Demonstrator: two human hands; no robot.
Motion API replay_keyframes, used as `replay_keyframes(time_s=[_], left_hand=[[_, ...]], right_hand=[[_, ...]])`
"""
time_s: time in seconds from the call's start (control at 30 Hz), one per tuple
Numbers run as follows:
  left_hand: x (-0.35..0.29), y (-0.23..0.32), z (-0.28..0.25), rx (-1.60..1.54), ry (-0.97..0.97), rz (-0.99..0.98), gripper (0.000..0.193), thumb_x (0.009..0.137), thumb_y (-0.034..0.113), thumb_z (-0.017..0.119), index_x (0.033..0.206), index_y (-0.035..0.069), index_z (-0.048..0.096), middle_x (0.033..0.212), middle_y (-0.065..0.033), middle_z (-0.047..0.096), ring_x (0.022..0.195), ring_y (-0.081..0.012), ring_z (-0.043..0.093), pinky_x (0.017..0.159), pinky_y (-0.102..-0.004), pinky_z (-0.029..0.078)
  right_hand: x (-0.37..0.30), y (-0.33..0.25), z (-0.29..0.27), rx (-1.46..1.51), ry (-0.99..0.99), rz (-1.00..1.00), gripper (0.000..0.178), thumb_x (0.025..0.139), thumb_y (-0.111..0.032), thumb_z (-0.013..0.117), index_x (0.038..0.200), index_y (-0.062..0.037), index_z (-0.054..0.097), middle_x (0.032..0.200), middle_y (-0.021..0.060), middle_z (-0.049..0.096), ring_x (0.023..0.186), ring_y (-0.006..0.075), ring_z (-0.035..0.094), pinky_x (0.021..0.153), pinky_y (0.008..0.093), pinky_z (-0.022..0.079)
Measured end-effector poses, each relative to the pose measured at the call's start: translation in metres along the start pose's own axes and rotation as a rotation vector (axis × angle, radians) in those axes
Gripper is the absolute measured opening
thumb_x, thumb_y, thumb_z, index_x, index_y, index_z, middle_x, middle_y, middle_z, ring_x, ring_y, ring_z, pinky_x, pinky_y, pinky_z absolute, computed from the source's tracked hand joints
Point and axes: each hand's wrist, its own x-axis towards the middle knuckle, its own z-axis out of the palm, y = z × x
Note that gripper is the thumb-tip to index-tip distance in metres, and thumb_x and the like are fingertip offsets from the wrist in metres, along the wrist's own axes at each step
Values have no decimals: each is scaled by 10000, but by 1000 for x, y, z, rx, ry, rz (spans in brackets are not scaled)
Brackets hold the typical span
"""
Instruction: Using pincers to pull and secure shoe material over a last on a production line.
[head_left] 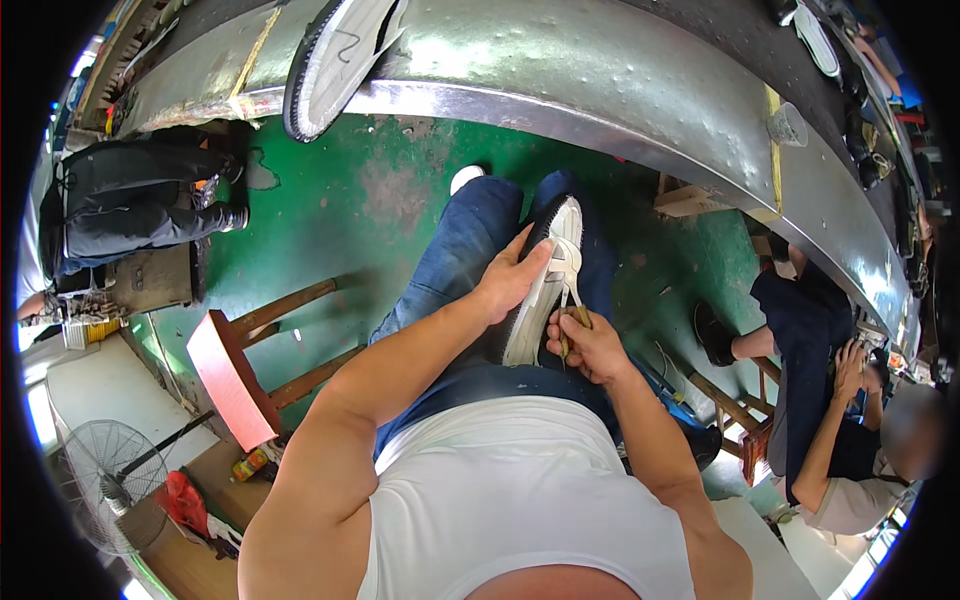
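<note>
Across my jeans-covered thighs lies a pale grey-white shoe with a dark sole edge, its toe pointing away from me. My left hand grips it from the left side, thumb pressed on the upper. Close by on the shoe's right, my right hand is closed around a thin tool with a yellowish-brown handle; its exact kind is unclear. A pale strand or strap runs between the upper and the fingers of my right hand. The far side of the shoe is hidden.
A metal-faced workbench curves ahead; another pale shoe overhangs its edge. A clear cup sits on it. A red-topped stool and a fan stand left. Co-workers are at left and right.
</note>
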Motion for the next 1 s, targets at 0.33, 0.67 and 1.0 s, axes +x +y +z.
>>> replay_keyframes(time_s=[0.33, 0.67, 1.0], left_hand=[[4, 21, 0, 164, 51, -85, 612, 922, 318, 630, 1386, -44, 461, 1218, -171, 634, 1086, -243, 630, 944, -358, 493], [5, 44, -6, 322, -153, -153, 630, 866, 218, 701, 1398, 5, 439, 1226, -139, 624, 1110, -225, 612, 965, -383, 487], [11, 36, -16, 261, -202, -262, 520, 910, 227, 690, 1372, 97, 491, 1182, -68, 656, 1051, -191, 645, 921, -377, 515]], right_hand=[[-21, -87, -9, -738, 89, -194, 426, 1034, -374, 471, 1072, 27, 610, 851, 112, 691, 721, 179, 677, 525, 305, 504], [3, -88, 0, -1163, 97, -261, 385, 1010, -331, 500, 897, 26, 590, 731, 106, 665, 614, 197, 664, 603, 351, 524], [-49, -51, 4, -1535, -47, -845, 278, 885, -114, 624, 1095, 65, 592, 899, 193, 682, 781, 382, 666, 718, 415, 541]])
